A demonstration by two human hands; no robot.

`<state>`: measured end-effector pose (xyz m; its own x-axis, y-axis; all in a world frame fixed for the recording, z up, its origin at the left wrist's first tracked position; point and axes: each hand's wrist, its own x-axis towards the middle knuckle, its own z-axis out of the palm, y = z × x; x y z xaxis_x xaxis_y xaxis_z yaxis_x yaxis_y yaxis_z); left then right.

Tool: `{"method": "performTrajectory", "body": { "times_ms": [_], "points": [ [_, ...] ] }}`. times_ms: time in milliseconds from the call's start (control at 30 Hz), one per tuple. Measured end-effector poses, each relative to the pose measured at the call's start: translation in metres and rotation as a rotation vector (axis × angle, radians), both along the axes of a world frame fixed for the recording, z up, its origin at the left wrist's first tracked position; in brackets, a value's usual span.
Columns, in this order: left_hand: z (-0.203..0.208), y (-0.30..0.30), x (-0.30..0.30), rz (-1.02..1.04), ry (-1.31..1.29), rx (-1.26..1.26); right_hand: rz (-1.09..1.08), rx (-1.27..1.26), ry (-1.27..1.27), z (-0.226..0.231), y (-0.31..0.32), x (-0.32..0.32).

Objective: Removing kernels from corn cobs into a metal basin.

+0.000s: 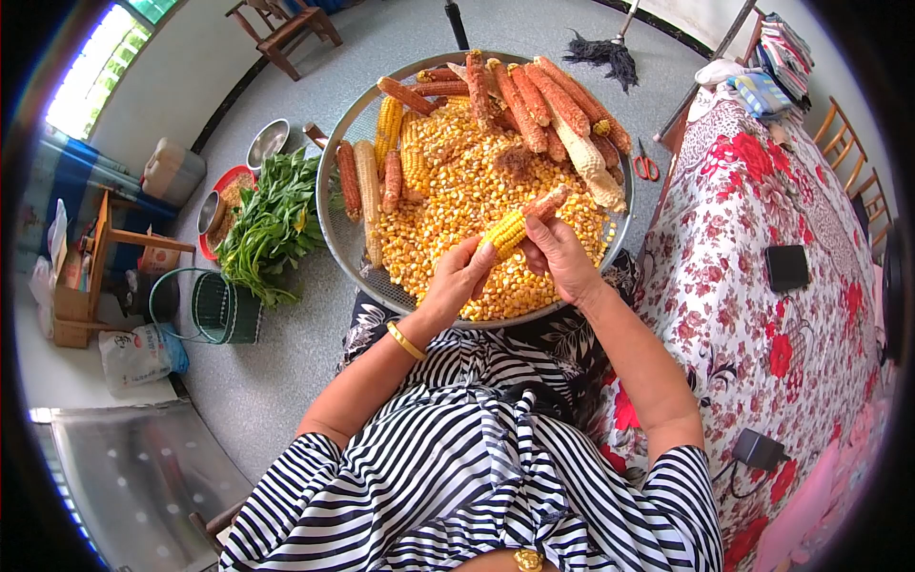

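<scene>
A partly shelled corn cob (507,232) is held between my two hands over a wide round metal sieve (330,214). Yellow kernels still cover its lower part, while the upper end is bare and reddish. My left hand (465,272) grips the lower end, and my right hand (562,259) closes around it farther up. Loose corn kernels (448,195) fill much of the sieve. Bare red cobs (519,100) are heaped at its far right, with a pale cob (589,162) among them. Toward the left, unshelled ears (388,129) lie beside more stripped cobs (349,179).
Left of the sieve are leafy greens (272,219), a green basket (227,305) and a red basin (207,250). A bed with a floral cover (705,315) stands close on my right, bearing a black phone (787,268). Red-handled scissors (646,166) lie between sieve and bed.
</scene>
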<state>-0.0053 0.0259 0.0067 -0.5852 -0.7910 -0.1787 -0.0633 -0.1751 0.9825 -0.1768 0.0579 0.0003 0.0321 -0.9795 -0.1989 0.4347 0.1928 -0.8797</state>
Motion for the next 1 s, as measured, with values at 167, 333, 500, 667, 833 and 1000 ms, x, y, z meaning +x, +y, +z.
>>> {"method": "performTrajectory", "body": {
  "times_ms": [167,333,500,667,833,1000],
  "points": [
    [0.002,-0.001,0.004,0.011,0.142,0.325,0.074,0.008,-0.058,0.001,0.002,0.005],
    [0.006,0.0,0.002,0.03,0.133,0.338,0.09,0.033,-0.093,0.007,0.002,0.004],
    [0.008,0.002,-0.001,0.015,0.147,0.423,0.094,0.039,0.041,0.004,0.002,0.004],
    [0.008,0.0,0.002,0.035,0.157,0.471,0.138,0.056,-0.045,-0.003,0.001,0.002],
    [0.011,-0.001,0.004,0.037,0.156,0.489,0.19,0.072,-0.092,-0.007,0.001,-0.002],
    [0.008,-0.002,0.007,0.03,0.158,0.52,0.186,0.12,-0.148,0.0,0.001,-0.001]
  ]
}}
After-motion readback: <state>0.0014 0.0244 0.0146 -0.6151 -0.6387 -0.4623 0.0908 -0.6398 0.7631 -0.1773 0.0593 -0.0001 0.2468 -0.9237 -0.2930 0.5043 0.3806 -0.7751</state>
